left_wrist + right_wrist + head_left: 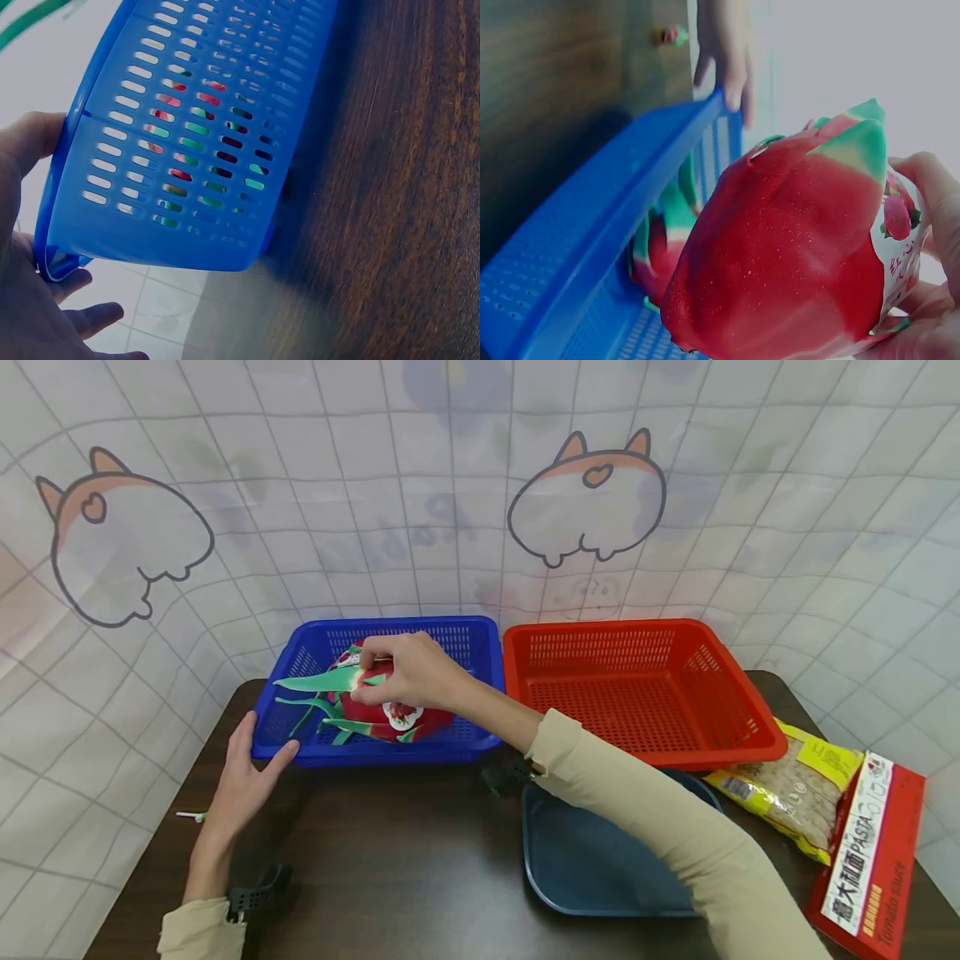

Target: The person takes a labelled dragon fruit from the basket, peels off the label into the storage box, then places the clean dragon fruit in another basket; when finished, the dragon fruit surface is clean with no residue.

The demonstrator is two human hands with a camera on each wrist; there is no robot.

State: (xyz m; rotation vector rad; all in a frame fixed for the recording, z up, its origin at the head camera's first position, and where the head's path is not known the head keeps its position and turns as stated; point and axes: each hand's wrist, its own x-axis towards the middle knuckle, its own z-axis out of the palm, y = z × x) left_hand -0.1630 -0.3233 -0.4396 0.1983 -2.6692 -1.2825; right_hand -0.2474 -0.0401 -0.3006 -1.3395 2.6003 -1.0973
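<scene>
A red dragon fruit (772,247) with green-tipped scales and a white label is gripped by my right hand (412,668), fingers and thumb around its labelled side. In the head view this hand is over the left part of the blue basket (480,750). Another dragon fruit (660,259) lies inside the basket, partly hidden behind the held one; long green leaf tips point left. My left hand (243,777) holds the basket's near left corner, with thumb and fingers either side of it at the rim (56,187).
Right of the blue basket stands a red basket (600,727). In front is a dark blue tray (600,868), partly under my right sleeve. A yellow-edged clear bag (795,785) and a red pasta box (870,860) lie at the right. A small white stick (187,814) is near my left wrist.
</scene>
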